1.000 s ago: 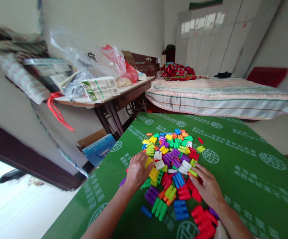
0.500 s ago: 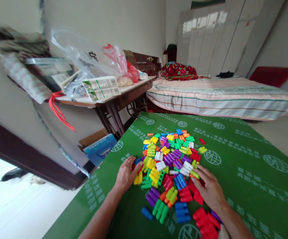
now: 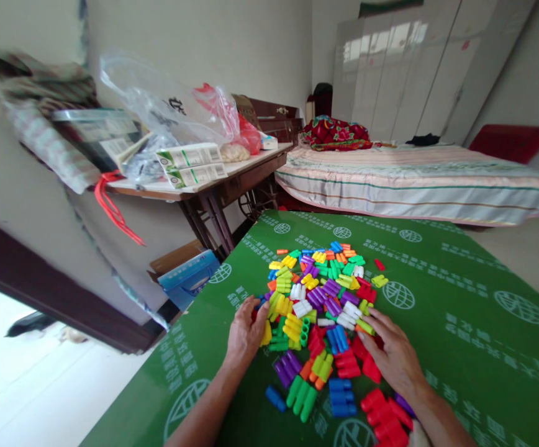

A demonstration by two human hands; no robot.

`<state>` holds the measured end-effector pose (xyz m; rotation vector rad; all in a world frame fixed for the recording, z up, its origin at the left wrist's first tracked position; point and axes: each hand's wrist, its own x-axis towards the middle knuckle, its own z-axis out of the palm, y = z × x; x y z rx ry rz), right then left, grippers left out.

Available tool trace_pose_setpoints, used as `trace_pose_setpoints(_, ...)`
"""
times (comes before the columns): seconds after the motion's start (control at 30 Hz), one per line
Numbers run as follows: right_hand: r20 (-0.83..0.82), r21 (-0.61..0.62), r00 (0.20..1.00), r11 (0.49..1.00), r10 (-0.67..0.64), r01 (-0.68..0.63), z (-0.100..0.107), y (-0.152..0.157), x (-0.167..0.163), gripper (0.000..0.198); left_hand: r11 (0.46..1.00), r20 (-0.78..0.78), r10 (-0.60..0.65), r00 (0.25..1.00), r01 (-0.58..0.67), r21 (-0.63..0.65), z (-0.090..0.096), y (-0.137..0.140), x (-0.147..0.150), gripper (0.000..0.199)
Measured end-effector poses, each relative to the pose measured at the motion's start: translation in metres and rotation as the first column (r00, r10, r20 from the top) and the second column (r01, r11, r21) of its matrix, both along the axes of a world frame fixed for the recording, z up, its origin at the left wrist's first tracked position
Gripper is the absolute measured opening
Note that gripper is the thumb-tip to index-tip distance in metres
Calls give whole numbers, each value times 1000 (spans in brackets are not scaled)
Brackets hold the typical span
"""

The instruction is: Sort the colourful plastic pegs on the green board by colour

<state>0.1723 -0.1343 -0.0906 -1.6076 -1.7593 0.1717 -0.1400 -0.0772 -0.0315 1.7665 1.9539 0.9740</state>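
Colourful plastic toy blocks, shaped like joined bullets, lie in a loose heap between my hands. My left hand rests at the heap's left edge, thumb and fingers apart, against yellow blocks and a partly hidden blue one. Opposite it, my right hand lies with fingers stretched over red blocks on the right edge. White blocks, purple blocks and a blue block fill the middle. Closer to me are a green block and a blue block. Neither hand visibly grips a block.
The heap is on a green printed tabletop. Behind stands a bed with a striped cover. At left, a desk carries plastic bags and small boxes; a blue box is below it.
My left hand has shifted slightly right, pressing against the yellow blocks at the heap's edge and nudging them inward. My right hand stays in place.
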Motion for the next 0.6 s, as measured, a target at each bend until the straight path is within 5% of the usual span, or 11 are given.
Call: trace_pose_setpoints(0.6,-7,21,1000,1000,-11,12,0,0,0,38,1000,143,4,990,-6,13,2,-21,11,47)
